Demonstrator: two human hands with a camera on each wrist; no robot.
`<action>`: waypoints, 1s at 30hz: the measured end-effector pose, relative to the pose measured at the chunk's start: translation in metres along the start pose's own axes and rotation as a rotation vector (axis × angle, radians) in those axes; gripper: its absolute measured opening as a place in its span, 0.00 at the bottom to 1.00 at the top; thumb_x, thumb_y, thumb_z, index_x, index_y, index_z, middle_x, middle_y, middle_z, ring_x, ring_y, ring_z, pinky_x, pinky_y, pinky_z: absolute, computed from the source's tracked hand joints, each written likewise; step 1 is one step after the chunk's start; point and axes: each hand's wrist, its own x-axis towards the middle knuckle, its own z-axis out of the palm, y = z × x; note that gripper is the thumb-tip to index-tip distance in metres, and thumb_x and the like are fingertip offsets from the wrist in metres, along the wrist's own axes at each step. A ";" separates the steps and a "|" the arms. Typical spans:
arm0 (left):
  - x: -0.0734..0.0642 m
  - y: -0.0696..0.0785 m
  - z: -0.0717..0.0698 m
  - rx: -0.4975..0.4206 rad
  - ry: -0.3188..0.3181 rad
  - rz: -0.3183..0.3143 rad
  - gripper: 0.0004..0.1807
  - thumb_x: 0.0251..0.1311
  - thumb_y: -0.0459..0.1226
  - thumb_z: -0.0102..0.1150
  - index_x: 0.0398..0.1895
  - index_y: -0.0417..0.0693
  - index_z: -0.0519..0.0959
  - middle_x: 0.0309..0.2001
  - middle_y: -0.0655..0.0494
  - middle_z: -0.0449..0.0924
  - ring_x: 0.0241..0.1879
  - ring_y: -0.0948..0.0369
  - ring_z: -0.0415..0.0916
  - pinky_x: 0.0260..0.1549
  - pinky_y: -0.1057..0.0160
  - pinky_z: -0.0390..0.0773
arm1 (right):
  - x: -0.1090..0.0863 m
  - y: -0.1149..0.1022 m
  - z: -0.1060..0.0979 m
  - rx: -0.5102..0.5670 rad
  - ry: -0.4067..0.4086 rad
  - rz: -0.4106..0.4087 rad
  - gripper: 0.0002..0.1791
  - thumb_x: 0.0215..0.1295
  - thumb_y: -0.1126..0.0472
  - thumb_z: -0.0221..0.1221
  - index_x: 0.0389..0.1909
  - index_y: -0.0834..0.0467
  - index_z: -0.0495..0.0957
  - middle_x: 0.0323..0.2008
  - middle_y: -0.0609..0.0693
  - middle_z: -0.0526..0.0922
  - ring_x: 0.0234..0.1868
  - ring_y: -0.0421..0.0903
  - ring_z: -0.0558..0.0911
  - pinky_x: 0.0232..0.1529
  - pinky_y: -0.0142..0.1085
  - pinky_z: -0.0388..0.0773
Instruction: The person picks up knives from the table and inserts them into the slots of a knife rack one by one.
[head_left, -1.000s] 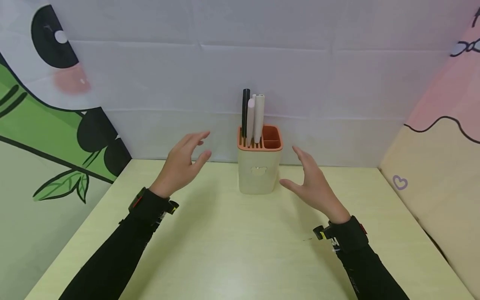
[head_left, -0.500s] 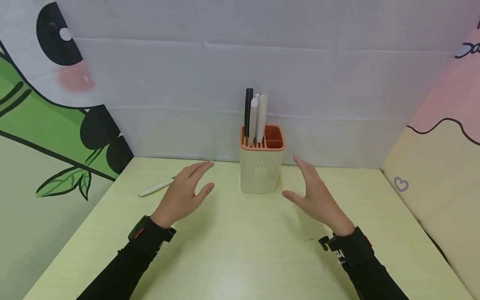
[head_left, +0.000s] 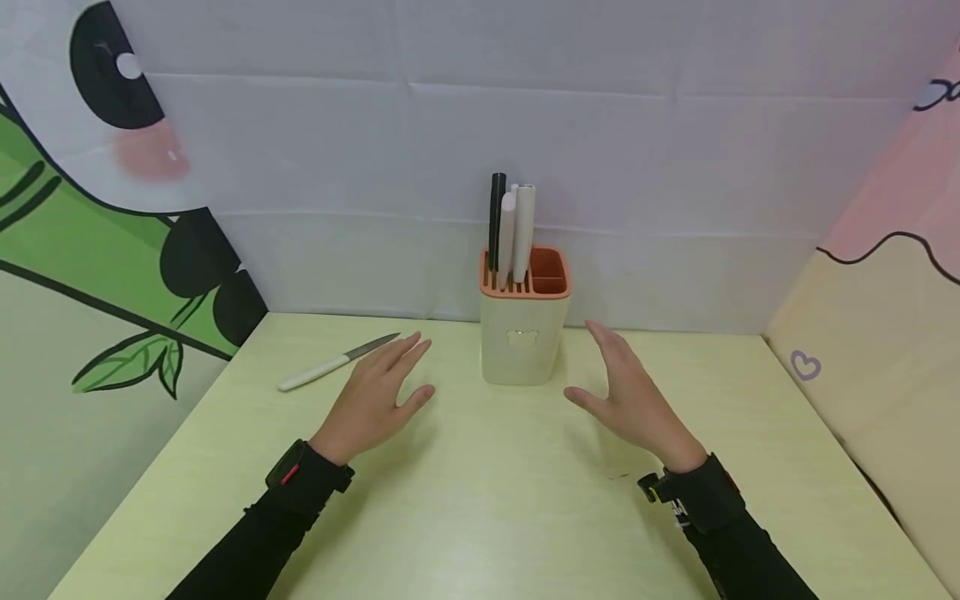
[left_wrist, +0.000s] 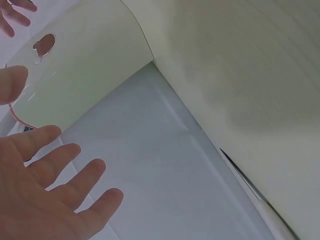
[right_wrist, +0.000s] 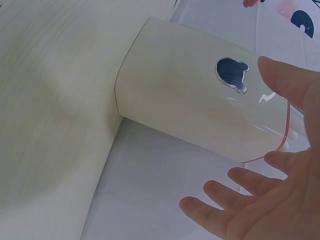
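A knife with a white handle [head_left: 313, 373] and a grey blade [head_left: 373, 343] lies on the table, just beyond my left hand [head_left: 371, 408]. That hand is held over the tabletop with its fingers spread and nothing in them. In the left wrist view the knife's blade [left_wrist: 245, 177] shows at lower right. A cream knife holder [head_left: 522, 346] with an orange slotted top stands upright at the back. Several handles rise from its slots, one black [head_left: 497, 221], the others whitish. Right of the holder, my right hand [head_left: 633, 404] is spread and holds nothing; in the right wrist view its thumb overlaps the holder [right_wrist: 185, 90].
Behind the table [head_left: 480, 500] hangs a pale cloth backdrop [head_left: 337, 150] with cartoon prints. The holder stands close to it. The orange top's right side has open compartments [head_left: 549, 271]. A printed side panel [head_left: 862, 375] borders the table's right edge.
My left hand has come back toward me and lower, uncovering the knife, which was hidden behind it a second ago. My right hand has shifted slightly down and toward me.
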 end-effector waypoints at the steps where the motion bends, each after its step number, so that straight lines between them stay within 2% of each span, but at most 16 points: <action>1: 0.000 -0.001 0.000 0.006 -0.003 -0.001 0.38 0.68 0.43 0.71 0.77 0.40 0.70 0.75 0.37 0.70 0.72 0.38 0.69 0.70 0.33 0.68 | 0.000 0.000 0.000 0.001 0.000 0.001 0.58 0.67 0.53 0.74 0.87 0.55 0.47 0.83 0.58 0.54 0.83 0.60 0.56 0.78 0.63 0.61; 7: -0.002 -0.013 -0.004 0.022 -0.016 -0.050 0.38 0.68 0.44 0.71 0.77 0.39 0.71 0.75 0.37 0.70 0.71 0.37 0.70 0.67 0.32 0.70 | 0.000 -0.003 0.006 0.006 -0.003 -0.021 0.57 0.67 0.54 0.75 0.86 0.55 0.47 0.83 0.58 0.55 0.82 0.60 0.57 0.78 0.63 0.62; 18: -0.007 -0.054 -0.020 0.026 -0.036 -0.160 0.37 0.70 0.43 0.70 0.77 0.38 0.70 0.73 0.35 0.71 0.71 0.35 0.69 0.66 0.29 0.69 | -0.004 -0.016 0.021 0.015 -0.002 -0.106 0.56 0.64 0.55 0.76 0.85 0.57 0.52 0.82 0.54 0.59 0.81 0.57 0.61 0.77 0.59 0.65; 23: -0.014 -0.077 -0.026 0.046 -0.107 -0.228 0.35 0.72 0.44 0.67 0.76 0.37 0.70 0.73 0.33 0.70 0.71 0.34 0.68 0.67 0.29 0.67 | -0.007 -0.023 0.025 0.002 -0.012 -0.135 0.56 0.64 0.54 0.76 0.86 0.54 0.52 0.82 0.54 0.60 0.81 0.57 0.61 0.76 0.58 0.67; 30: -0.027 -0.107 -0.033 0.004 -0.206 -0.363 0.34 0.76 0.48 0.62 0.75 0.35 0.69 0.72 0.30 0.69 0.70 0.30 0.65 0.68 0.30 0.65 | -0.010 -0.033 0.027 0.007 -0.026 -0.147 0.57 0.63 0.53 0.77 0.85 0.54 0.52 0.82 0.54 0.60 0.81 0.57 0.61 0.76 0.58 0.67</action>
